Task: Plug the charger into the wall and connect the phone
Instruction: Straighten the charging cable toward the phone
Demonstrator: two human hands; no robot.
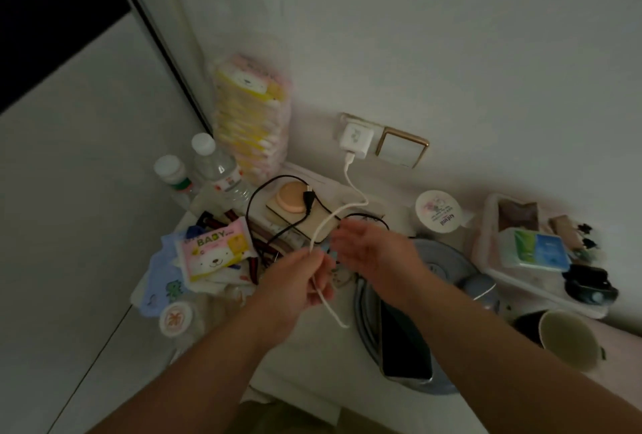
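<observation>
Charger (356, 136) in wall, left hand (298, 280) pinching cable (324, 228), right hand (373, 247) open beside

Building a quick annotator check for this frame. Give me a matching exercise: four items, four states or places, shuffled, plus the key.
Items:
1. white charger
2. white cable
3. phone
4. right hand

States or places:
A. lying dark-screened on the grey round appliance
B. plugged into the wall socket
C. open, fingers spread
D. pinched in the left hand

Pairs: 1-B, 2-D, 3-A, 4-C
</observation>
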